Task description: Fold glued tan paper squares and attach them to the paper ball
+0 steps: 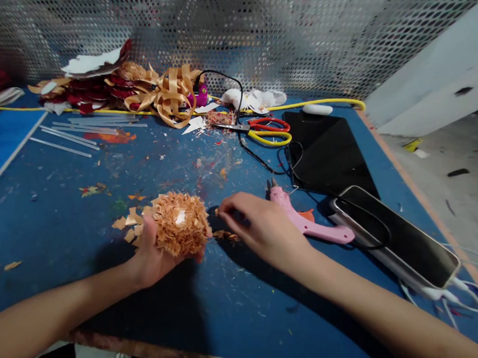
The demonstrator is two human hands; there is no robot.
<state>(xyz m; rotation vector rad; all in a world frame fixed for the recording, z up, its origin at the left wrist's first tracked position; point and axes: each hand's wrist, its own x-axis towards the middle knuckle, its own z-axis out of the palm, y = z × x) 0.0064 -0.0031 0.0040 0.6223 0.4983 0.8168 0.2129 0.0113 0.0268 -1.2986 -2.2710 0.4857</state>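
Note:
My left hand (pixel 155 260) is wrapped round a ruffled golden-tan ball (pixel 185 231), which has a small white patch on the side facing me. Just right of the ball, my right hand (pixel 245 216) is pinched, thumb against fingertips, and a tiny tan bit seems to show at the tips, too small to make out. Cut tan fabric pieces (pixel 132 220) lie on the table behind and left of the ball. A pink glue gun (pixel 306 221) rests beyond my right hand, its metal nozzle pointing away from me.
Red and yellow-handled scissors (pixel 268 131) lie at the back, near a black tablet (pixel 328 152). A phone (pixel 396 237) and cables are at the right. Clear glue sticks (pixel 68 138), golden ribbon (pixel 173 94) and a yellow cord (pixel 311 104) line the back below a perforated metal panel (pixel 230 33).

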